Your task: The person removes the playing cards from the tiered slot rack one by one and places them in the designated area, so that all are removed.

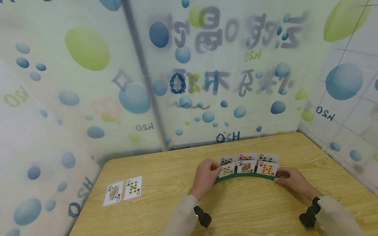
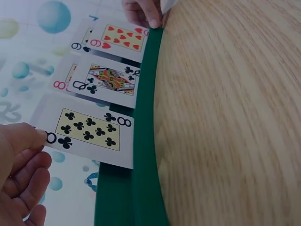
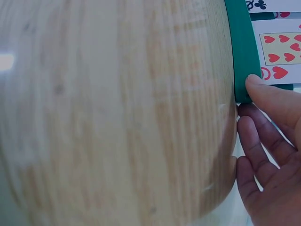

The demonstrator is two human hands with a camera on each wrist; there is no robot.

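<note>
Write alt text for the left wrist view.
A left hand pinches the eight of clubs in a curved green card holder, beside the queen of clubs and nine of hearts; the right hand grips the holder's far end.

This looks like a small curtained-off space; whether it stands in a home or workplace cannot be told. Beyond the left hand (image 1: 204, 178) and right hand (image 1: 292, 179), a pale curtain (image 1: 251, 123) bears printed bubbles (image 1: 182, 54) and reversed "H2O" lettering (image 1: 193, 83). Similar sheeting (image 1: 59, 141) closes in on either side, around a wooden table (image 1: 168, 186) beneath them.
</note>
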